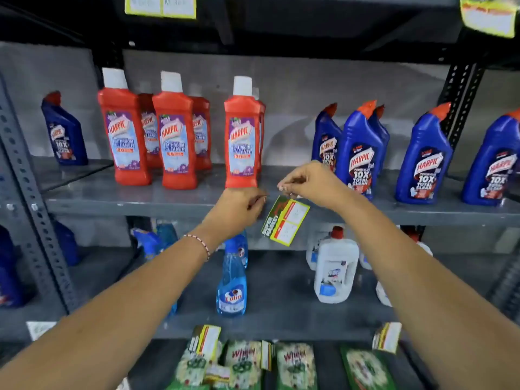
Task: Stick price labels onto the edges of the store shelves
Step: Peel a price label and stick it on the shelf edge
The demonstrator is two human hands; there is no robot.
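A green, yellow and white price label (285, 220) hangs tilted in front of the grey middle shelf edge (140, 205). My right hand (306, 180) pinches its top corner between fingertips, just above the shelf edge. My left hand (239, 206) is curled against the shelf edge, just left of the label, with fingertips close together; what they hold is too small to tell. More price labels are stuck on the shelf above (160, 5) and on the lower shelf edge (206, 340).
Red Harpic bottles (242, 142) stand on the middle shelf right behind my hands, blue Harpic bottles (363, 153) to the right. A blue spray bottle (232, 280) and white bottles (334, 271) sit below. Green detergent packs (295, 364) lie at the bottom. A perforated upright (31, 198) stands left.
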